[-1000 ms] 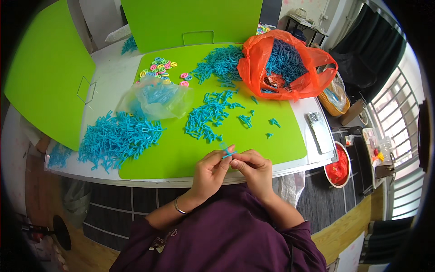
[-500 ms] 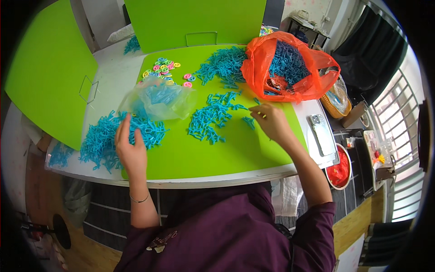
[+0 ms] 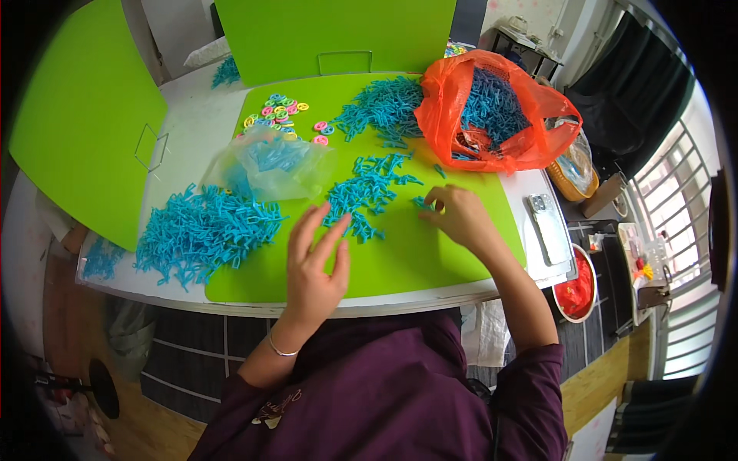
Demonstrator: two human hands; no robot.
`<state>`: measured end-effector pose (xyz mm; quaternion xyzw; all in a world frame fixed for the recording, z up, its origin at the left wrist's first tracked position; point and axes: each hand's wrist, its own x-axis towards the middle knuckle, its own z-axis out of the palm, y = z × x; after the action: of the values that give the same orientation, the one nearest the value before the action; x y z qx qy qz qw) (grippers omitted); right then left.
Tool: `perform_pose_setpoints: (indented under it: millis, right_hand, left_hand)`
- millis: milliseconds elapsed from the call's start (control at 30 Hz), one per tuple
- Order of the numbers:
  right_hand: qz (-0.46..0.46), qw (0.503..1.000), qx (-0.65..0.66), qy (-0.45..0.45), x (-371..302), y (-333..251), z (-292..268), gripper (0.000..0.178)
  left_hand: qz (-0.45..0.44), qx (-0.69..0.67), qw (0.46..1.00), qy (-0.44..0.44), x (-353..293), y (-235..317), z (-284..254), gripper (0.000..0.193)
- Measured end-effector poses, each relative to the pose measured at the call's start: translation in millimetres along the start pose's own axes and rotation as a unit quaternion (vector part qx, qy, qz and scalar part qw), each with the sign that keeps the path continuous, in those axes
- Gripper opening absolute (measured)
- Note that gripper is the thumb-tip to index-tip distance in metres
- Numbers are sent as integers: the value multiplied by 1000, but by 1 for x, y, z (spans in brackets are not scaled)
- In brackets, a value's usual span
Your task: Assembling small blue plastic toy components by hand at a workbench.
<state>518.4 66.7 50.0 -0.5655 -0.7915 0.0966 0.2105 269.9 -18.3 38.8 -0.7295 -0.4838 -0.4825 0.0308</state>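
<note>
My left hand (image 3: 317,269) is over the front of the green board (image 3: 384,273), fingers spread and empty. Its fingertips are at the near edge of a loose heap of small blue plastic pieces (image 3: 361,188). Curled over the right part of the board, my right hand (image 3: 460,219) has its thumb and fingers closed around a small blue plastic piece (image 3: 420,201), partly hidden by the fingers. A larger blue pile (image 3: 207,234) spreads over the board's left edge. Behind it lies a translucent plastic bag (image 3: 296,173) with blue pieces inside.
A red plastic bag (image 3: 434,115) full of darker blue pieces stands at the back right, beside another blue pile (image 3: 380,107). Colourful small rings (image 3: 280,111) lie at the back left. A phone (image 3: 544,227) rests at the right edge. Green panels (image 3: 330,34) stand behind.
My left hand has moved right, from the large left pile to the middle heap. My right hand has lowered slightly toward me, onto the few loose pieces there.
</note>
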Motion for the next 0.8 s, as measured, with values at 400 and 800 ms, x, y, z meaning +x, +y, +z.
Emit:
perform_pose_setpoints:
  millis: [400, 800]
  right_hand:
    - [86, 872, 474, -85, -69, -45, 12, 20]
    - [-113, 992, -18, 57, 63, 33, 25, 22]
  left_hand:
    - [-231, -413, 857, -204, -24, 16, 41, 25]
    - [-297, -514, 779, -201, -25, 16, 41, 27]
